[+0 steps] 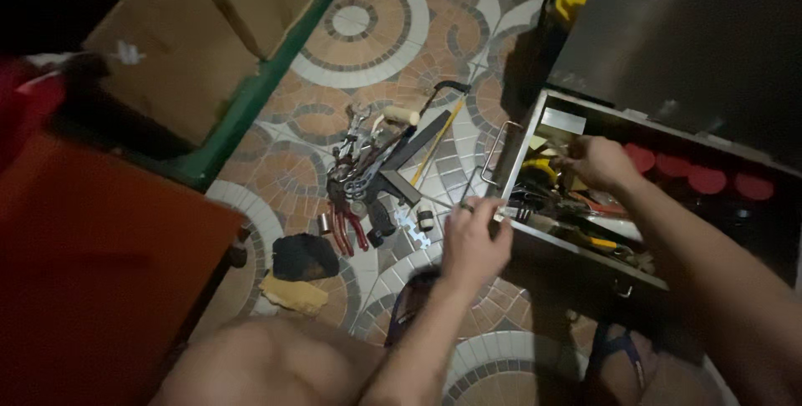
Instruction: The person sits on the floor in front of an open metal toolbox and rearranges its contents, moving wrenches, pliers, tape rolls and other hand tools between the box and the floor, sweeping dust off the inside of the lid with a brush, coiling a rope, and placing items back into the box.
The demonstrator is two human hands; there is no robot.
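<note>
The left hand (474, 243) rests pinched on the near rim of the metal toolbox tray (520, 159), at about 3 o'clock from the tool pile (376, 180) on the tiled floor (368, 30). The right hand (597, 162) reaches into the tray, fingers curled among the tools; whether it grips one I cannot tell. The tray looks stiff, thin-edged and probably heavy when loaded; its wire handle (493, 155) at 9 o'clock seems the safest hold. Open floor lies toward 11 o'clock.
</note>
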